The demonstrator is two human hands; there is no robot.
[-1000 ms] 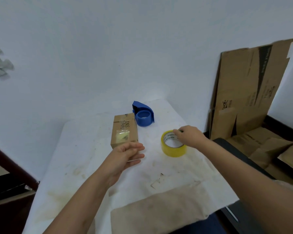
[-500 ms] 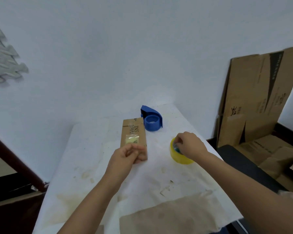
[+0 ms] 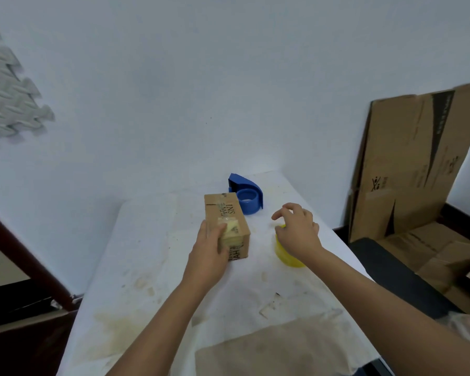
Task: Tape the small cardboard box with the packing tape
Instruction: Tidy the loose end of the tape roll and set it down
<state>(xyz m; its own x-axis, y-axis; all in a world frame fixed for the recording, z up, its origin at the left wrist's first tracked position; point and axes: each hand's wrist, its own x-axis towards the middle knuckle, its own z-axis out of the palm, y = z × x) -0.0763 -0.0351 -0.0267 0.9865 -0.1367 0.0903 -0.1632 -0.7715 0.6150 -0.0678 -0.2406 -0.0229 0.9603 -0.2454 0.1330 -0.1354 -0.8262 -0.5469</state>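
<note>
The small cardboard box [image 3: 226, 210] lies lengthwise on the white table [image 3: 147, 240], with a patch of yellowish tape on its top. My left hand [image 3: 208, 253] grips its near left corner, thumb on the side and fingers over the top. The yellow packing tape roll [image 3: 288, 257] stands to the right of the box. My right hand [image 3: 299, 232] hovers over the roll with the palm above it and the fingers spread and curled, closed around nothing. Most of the roll's top is hidden by that hand.
A blue tape dispenser [image 3: 248, 196] sits just behind the box. Flattened cardboard sheets [image 3: 407, 164] lean on the wall at right, with more cardboard on the floor. A brown paper sheet [image 3: 272, 348] covers the table's near edge. A black seat [image 3: 396, 275] stands beside the table's right edge.
My left hand moved forward and took hold of the box's near corner. My right hand loosened from its grip on the tape roll and its fingers lifted and spread. The camera shifted closer.
</note>
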